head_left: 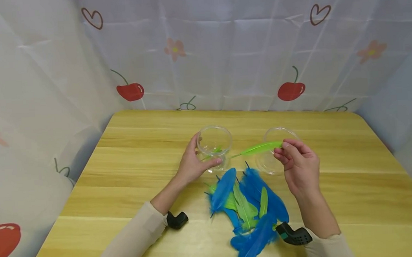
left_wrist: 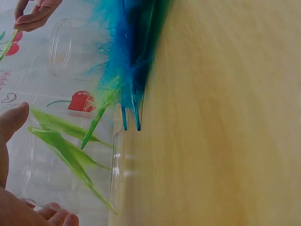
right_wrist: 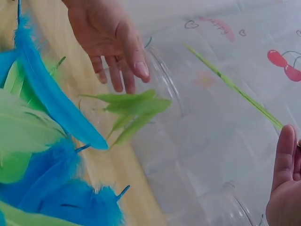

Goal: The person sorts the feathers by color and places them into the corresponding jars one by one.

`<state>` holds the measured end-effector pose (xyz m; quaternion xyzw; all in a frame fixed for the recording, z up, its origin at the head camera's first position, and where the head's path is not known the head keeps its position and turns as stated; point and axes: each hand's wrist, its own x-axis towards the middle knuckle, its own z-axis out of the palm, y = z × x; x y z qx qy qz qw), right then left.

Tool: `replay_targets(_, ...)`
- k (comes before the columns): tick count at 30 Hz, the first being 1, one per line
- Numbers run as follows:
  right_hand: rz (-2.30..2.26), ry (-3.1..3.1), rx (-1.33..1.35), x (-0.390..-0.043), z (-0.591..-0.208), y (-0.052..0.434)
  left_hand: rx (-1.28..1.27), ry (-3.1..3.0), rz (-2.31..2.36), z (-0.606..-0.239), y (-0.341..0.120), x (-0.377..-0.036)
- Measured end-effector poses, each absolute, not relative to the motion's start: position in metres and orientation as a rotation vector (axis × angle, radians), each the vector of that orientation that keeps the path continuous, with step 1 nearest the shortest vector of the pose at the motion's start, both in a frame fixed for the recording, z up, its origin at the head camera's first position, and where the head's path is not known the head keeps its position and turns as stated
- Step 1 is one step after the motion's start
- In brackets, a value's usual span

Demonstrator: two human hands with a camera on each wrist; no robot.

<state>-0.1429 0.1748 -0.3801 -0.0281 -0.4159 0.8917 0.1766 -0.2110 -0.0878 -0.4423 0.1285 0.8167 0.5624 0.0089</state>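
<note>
Both hands raised ahead: left (head_left: 191,164) loosely cupped, right (head_left: 298,163) fingertips pinched.

green feather (head_left: 260,148) held level, clear cup (head_left: 214,145) upright

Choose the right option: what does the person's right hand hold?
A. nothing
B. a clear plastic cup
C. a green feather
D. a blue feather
C: the right hand pinches a green feather between thumb and fingertips, its quill pointing towards the clear plastic cup that the left hand grips.
</note>
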Motion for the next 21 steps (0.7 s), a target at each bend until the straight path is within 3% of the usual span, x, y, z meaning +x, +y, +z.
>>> replay_targets(21, 2.276, -1.347, -0.093, -0.159, -0.390, 0.134, 0.397, 2.539, 1.736, -0.440, -0.090, -0.210)
